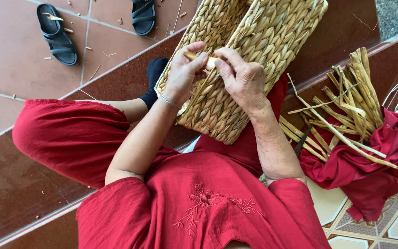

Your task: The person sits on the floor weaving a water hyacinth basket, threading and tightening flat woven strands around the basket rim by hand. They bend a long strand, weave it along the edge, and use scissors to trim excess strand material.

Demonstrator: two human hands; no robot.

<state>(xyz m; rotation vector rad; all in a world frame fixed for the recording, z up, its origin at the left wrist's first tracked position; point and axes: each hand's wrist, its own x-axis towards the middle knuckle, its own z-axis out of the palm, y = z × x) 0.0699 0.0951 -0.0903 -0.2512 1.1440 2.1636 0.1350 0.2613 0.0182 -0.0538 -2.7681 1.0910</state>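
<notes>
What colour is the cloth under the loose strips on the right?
Red, the cloth bundled beneath the pale tan strips; the head view shows it.

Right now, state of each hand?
Left hand: closed, pinching a straw strand against the woven basket.
Right hand: closed, pinching the same strand's other end.

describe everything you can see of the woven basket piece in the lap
The woven basket piece is tan, plaited from thick dried fibre in braided rows. It looks like two flat panels meeting at a ridge, tilted away across the red-clothed lap, its top edge cut off by the frame. The left hand and right hand rest on it, pinching a loose strand.
</notes>
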